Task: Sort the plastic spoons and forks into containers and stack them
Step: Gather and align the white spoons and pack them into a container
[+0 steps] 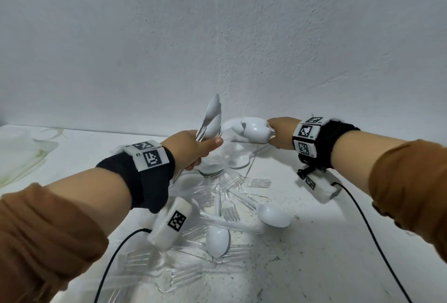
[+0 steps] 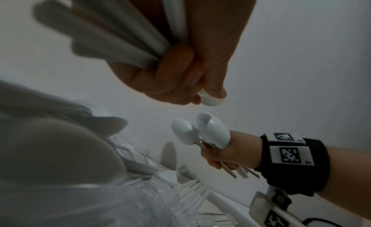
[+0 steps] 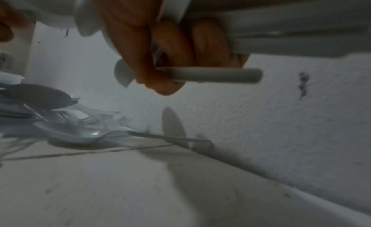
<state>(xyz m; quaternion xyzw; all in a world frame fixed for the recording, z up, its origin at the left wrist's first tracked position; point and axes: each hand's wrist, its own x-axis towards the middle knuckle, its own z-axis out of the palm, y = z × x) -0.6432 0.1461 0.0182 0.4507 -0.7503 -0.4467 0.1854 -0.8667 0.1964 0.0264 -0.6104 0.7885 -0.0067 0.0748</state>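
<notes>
Sorting partly done: left hand (image 1: 193,148) fingers (image 2: 176,66) curled round white spoon bunch (image 1: 212,119), bowls up; right hand (image 1: 280,133) grips second spoon bunch (image 2: 202,132). Clear forks (image 1: 229,208), few loose spoons (image 1: 217,239) left heaped on desk (image 1: 302,242). Containers: cannot tell.

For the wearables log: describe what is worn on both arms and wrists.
Both arms wear brown sleeves pushed up the forearm. Each wrist has a black band carrying white blocks with black square-code markers. A white camera unit hangs under each wrist, trailing a black cable.

Both hands raised, left (image 1: 191,149) and right (image 1: 280,133), fingers curled tight.
</notes>
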